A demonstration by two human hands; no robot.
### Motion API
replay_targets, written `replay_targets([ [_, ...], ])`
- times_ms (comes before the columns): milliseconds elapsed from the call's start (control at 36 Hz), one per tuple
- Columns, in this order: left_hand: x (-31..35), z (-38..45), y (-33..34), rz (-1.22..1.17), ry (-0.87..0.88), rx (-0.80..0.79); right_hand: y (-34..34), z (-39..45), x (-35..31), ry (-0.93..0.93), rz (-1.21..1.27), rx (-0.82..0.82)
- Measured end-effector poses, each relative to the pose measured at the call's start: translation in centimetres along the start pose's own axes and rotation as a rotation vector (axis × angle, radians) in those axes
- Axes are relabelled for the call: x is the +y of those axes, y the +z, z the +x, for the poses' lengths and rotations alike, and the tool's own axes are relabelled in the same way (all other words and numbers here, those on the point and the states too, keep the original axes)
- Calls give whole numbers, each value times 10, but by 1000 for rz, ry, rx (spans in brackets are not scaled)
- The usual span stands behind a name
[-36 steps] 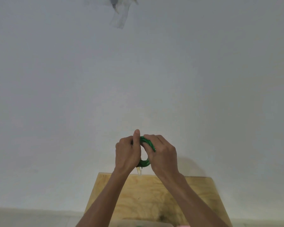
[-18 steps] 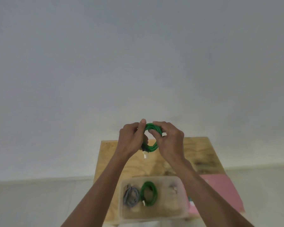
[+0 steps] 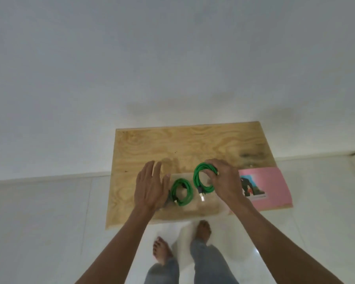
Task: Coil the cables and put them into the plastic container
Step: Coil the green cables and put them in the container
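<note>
The green coiled cable (image 3: 203, 181) hangs upright in the right hand (image 3: 225, 181) above the clear plastic container (image 3: 209, 208), which sits on the wooden bench (image 3: 172, 144). The right hand's fingers (image 3: 211, 163) are curled over the top of the coil and clamped on it, the back of the hand toward the camera, and the cable's plug end (image 3: 201, 196) dangles below the loop. A second green coil (image 3: 181, 192) lies flat inside the container, to the left of the held one. The left hand (image 3: 150, 187) hovers palm-down over the container's left end, its fingers (image 3: 152, 169) straight and close together, holding nothing; it hides that end of the container. Both forearms reach forward from the bottom of the view. A pink sheet (image 3: 271, 187) with a printed picture lies on the bench just to the right of the container.
</note>
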State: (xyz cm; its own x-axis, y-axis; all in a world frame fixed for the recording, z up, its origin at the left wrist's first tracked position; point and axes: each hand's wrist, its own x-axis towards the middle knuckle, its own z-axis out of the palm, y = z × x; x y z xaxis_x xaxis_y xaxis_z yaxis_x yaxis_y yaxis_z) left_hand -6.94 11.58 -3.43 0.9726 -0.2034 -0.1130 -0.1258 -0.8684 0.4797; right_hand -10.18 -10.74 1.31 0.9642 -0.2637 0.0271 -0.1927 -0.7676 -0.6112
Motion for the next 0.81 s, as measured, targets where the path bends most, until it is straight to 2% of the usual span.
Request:
replay_targets([
  [139, -19, -21, 29, 146, -7, -102, 26, -16, 30, 40, -138, -135],
  [306, -26, -24, 45, 141, -9, -96, 51, -16, 48, 70, -299, -236],
  [472, -28, -24, 49, 110, -12, -70, 61, -12, 46, 70, -421, -242],
  [583, -28, -24, 50, 103, -20, -58, 62, -10, 43, 130, -383, -252],
  [806, -28, -25, 50, 82, -32, -49, 57, -20, 39, 138, -312, -235],
])
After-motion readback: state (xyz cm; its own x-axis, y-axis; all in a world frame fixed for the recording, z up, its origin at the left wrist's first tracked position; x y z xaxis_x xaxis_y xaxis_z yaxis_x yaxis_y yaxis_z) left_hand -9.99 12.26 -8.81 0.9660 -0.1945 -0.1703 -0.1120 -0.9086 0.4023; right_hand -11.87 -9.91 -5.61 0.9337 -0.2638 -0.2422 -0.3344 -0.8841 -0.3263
